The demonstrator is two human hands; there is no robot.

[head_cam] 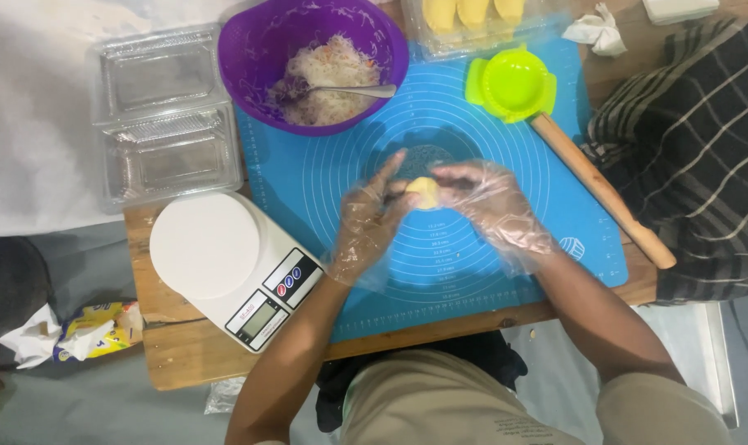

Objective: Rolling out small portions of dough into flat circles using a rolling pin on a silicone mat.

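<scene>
Both of my hands wear thin clear plastic gloves and meet over the middle of a blue silicone mat (324, 206). Between them sits a small pale yellow ball of dough (424, 191). My left hand (369, 221) cups it from the left with fingers curled around it. From the right, my right hand (491, 202) pinches its edge with the fingertips. The dough is partly hidden by the fingers.
A purple bowl (250, 45) of shredded filling with a metal spoon (353, 91) stands at the mat's far left. A green dumpling press (512, 82), wooden rolling pin (604, 194), white kitchen scale (234, 268), clear plastic containers (164, 115) and a tray of yellow dough pieces (473, 12) surround the mat. Striped cloth (695, 156) lies right.
</scene>
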